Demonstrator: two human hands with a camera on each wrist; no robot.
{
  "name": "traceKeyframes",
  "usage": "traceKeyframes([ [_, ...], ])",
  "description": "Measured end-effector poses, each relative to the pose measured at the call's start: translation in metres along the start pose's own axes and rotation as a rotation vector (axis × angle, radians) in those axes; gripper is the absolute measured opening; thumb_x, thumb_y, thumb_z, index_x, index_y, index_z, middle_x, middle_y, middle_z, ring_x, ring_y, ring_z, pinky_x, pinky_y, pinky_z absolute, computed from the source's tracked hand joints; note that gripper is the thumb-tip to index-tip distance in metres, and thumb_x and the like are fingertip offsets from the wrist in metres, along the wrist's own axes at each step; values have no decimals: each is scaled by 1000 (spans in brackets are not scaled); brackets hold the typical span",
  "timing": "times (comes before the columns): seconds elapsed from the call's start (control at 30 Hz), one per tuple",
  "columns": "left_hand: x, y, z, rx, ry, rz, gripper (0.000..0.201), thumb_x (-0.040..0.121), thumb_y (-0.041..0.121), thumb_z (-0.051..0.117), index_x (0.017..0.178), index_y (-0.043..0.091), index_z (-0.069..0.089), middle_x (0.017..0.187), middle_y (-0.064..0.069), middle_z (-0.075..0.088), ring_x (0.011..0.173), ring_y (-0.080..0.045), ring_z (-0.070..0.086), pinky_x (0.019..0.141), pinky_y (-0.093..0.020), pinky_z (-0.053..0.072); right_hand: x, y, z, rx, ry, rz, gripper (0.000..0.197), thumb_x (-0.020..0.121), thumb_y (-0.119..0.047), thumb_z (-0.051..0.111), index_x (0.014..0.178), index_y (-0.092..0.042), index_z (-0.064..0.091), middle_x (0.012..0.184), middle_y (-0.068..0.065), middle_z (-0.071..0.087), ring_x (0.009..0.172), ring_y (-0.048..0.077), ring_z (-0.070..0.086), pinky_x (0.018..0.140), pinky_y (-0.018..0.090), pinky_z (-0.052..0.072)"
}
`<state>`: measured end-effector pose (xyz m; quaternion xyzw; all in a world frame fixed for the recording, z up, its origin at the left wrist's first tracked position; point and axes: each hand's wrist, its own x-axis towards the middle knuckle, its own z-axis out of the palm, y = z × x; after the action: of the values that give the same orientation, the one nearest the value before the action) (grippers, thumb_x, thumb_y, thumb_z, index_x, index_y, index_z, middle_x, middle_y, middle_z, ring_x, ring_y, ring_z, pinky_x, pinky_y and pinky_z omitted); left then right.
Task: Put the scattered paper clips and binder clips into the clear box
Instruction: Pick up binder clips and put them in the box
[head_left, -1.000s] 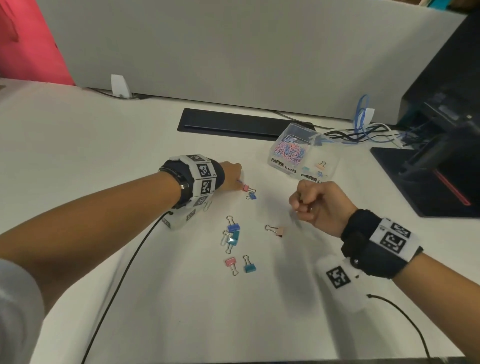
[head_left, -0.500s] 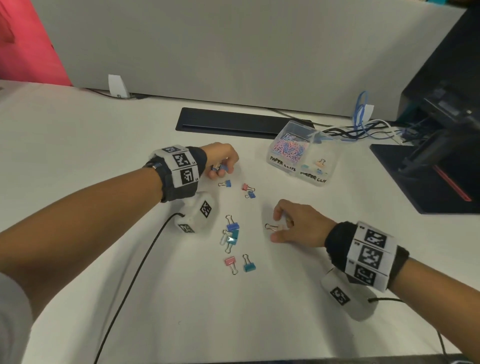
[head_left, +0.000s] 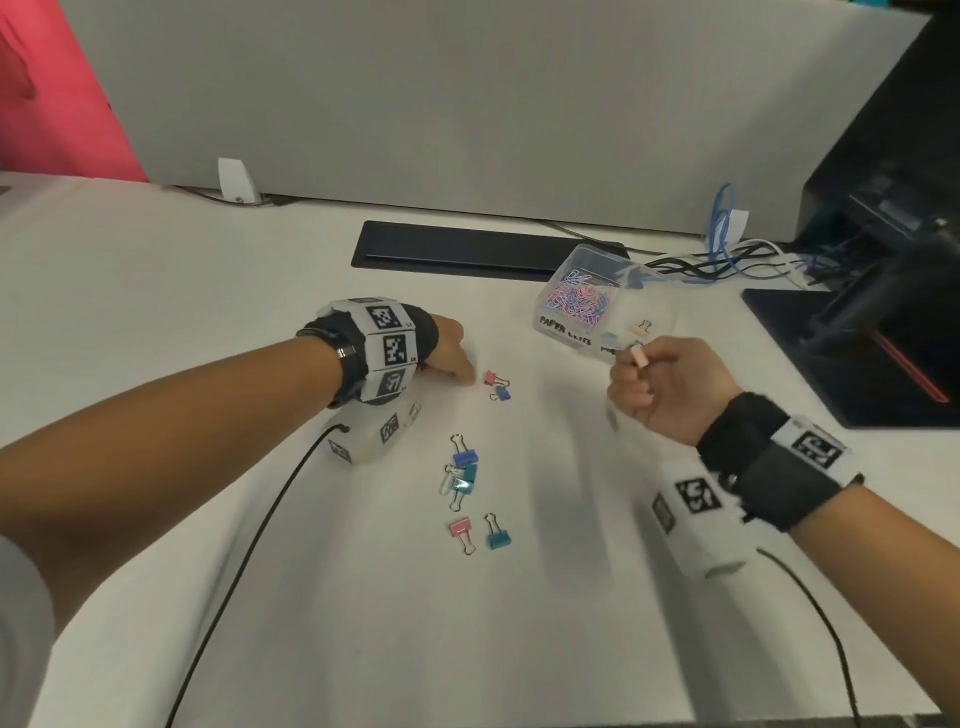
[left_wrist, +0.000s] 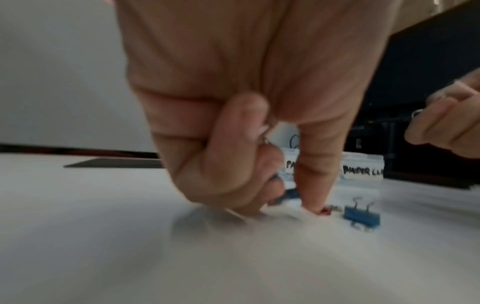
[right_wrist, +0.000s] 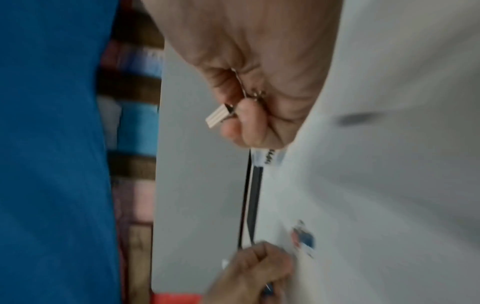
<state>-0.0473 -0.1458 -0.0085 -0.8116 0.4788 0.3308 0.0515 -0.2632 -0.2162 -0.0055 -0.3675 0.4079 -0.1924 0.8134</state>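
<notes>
The clear box (head_left: 563, 325) stands at the back right, with paper clips in its left compartment and a few binder clips (head_left: 641, 328) in the right one. My right hand (head_left: 631, 364) is raised just in front of the box and pinches a pale pink binder clip (head_left: 638, 357) (right_wrist: 218, 118). My left hand (head_left: 462, 371) is down on the table. Its curled fingers (left_wrist: 228, 164) hold a blue binder clip (left_wrist: 288, 193), and one fingertip touches a red clip (head_left: 490, 378) beside a blue clip (head_left: 501, 393) (left_wrist: 361, 216). Several more clips (head_left: 464, 470) lie nearer me.
A black tray (head_left: 467, 252) lies along the grey partition at the back. Loose cables (head_left: 737, 260) and a black machine (head_left: 883, 270) fill the right side. Black cords (head_left: 249, 540) trail from both wrists across the white table (head_left: 182, 312).
My right hand has picked the pale pink clip off the table and lifted it towards the box. My left hand has moved right and down to the red clip.
</notes>
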Motion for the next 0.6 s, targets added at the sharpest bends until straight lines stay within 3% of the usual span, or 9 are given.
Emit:
traceKeyframes([
  [0.07,4,3,-4,-359,-58,-5,32,89,29,50,61,14,43,59,-2,41,39,-12,36,41,-14,30,0,-16,-5,138,56,-67,8,63,-12,39,67,-7,42,46,7,50,33,10,37,33,13,34],
  [0.17,4,19,-15,-895,-150,28,28,86,26,43,62,14,37,65,-4,45,26,-7,36,33,-6,26,4,-37,-11,178,165,-128,15,80,-11,37,70,-5,45,55,10,58,34,11,45,36,12,41],
  [0.23,4,36,-22,-1167,-237,91,27,85,23,37,60,12,34,72,-7,48,29,-9,43,34,-7,29,11,-49,-12,119,226,-183,28,91,-16,34,70,-6,49,56,9,61,36,11,50,36,13,45],
  [0.33,2,65,-27,-1489,-312,161,24,88,10,27,66,5,37,81,-13,47,46,-20,58,35,-14,43,28,-61,-13,7,282,-230,25,95,-7,37,76,-1,52,76,12,60,62,15,55,48,22,56],
  [0.37,2,76,-27,-1568,-316,158,24,89,5,25,70,1,38,83,-17,47,58,-23,58,40,-21,51,34,-65,-15,-20,291,-227,23,94,-2,37,77,1,52,81,14,57,68,17,55,54,26,58],
  [0.43,6,98,-26,-1702,-315,138,23,92,4,25,75,-3,40,83,-17,45,73,-28,52,68,-33,56,46,-71,-19,-77,333,-210,23,95,0,35,78,1,51,88,16,53,70,19,51,68,31,55],
  [0.47,9,107,-26,-1740,-322,139,23,94,9,30,79,-2,42,85,-16,44,78,-29,50,79,-35,53,51,-74,-19,-101,354,-202,23,95,-4,33,80,0,50,94,17,51,67,19,48,76,31,51],
  [0.53,17,124,-26,-1741,-327,138,34,94,32,41,93,0,48,98,-15,46,84,-27,47,76,-35,47,55,-79,-16,-127,360,-198,24,98,-18,31,100,-3,50,110,18,47,71,22,48,92,32,44],
  [0.6,27,138,-26,-1722,-315,145,61,88,53,45,121,1,46,118,-15,50,94,-27,52,68,-33,44,57,-82,-16,-181,350,-186,47,99,-32,25,133,-3,38,138,19,41,118,31,48,110,38,30],
])
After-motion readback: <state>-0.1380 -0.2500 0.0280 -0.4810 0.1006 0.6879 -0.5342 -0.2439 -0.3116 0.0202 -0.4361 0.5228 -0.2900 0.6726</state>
